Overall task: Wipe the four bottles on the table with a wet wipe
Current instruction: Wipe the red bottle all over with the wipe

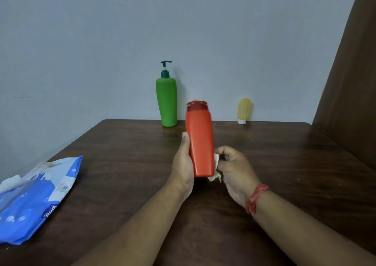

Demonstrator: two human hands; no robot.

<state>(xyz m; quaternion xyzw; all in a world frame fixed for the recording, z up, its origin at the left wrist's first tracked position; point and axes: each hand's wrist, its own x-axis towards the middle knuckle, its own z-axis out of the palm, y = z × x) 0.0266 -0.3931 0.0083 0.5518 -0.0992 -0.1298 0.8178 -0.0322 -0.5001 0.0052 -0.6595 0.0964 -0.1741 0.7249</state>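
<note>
Your forearms came in from the near edge of the table, the right one with a red band at the wrist. Your left hand gripped the red bottle low on its left side, thumb laid up along the body, fingers hidden behind it. That bottle stood upright, slightly tilted, near the middle of the table, its darker red cap on; whether its base touched the wood could not be told. Your right hand had its fingers curled, pinching a crumpled wipe against the bottle's lower right side.

At the far edge, by the wall, stood a green pump bottle, upright, pump head on. Well to its right along the same edge, a small yellow bottle stood on its white cap. A bit of orange showed just behind the red bottle's cap; what it was could not be told. What the bottles held could not be seen, as the green and red ones were opaque.

Near the left edge lay a blue wipes pack, flat, with a white wipe sticking out of its far end.
</note>
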